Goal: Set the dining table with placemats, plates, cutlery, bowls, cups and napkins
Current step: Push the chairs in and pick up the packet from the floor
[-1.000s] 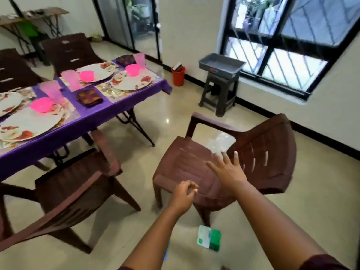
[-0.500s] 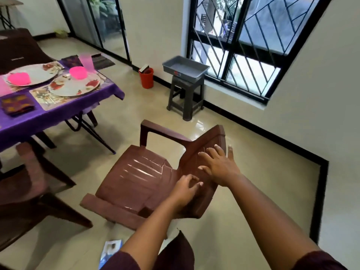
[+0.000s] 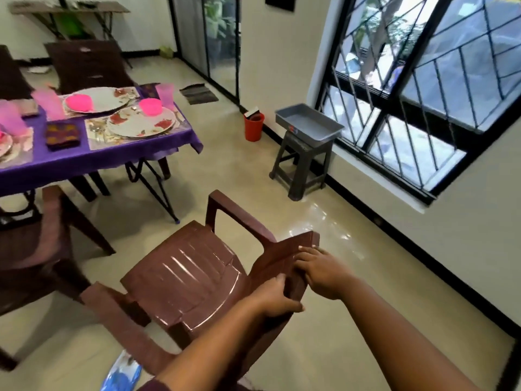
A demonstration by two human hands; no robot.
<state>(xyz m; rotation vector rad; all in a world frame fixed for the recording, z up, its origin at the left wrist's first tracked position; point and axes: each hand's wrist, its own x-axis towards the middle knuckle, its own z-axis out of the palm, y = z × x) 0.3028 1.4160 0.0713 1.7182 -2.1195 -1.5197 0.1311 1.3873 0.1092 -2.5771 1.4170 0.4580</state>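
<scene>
Both hands form the grip on the backrest of a brown plastic chair (image 3: 191, 277): the left hand (image 3: 272, 299) curls round the near edge of the backrest, thumb on the outer face, while the right hand (image 3: 321, 273) lies on the upper edge just beyond it, fingers bent over the rim. The chair's seat faces away from the grip, toward the tabletop (image 3: 84, 162), which stands well apart, up and to the left. A purple cloth covers the tabletop. On it, nearest the grip, a floral plate (image 3: 135, 127) rests on a placemat (image 3: 97, 136) and carries a pink bowl (image 3: 150, 106); a pink cup (image 3: 165, 92) stands just behind the bowl. A dark folded napkin (image 3: 62, 135) lies left of that placemat. A second plate (image 3: 105, 98) with a second pink bowl (image 3: 79, 103) sits farther off. Left of the grip, a second brown chair (image 3: 36, 249) stands at the tabletop's edge. Beyond the grip, under the window, a grey tray (image 3: 308, 125) rests on a dark stool (image 3: 300, 167), with a red bin (image 3: 253, 127) beside it.
</scene>
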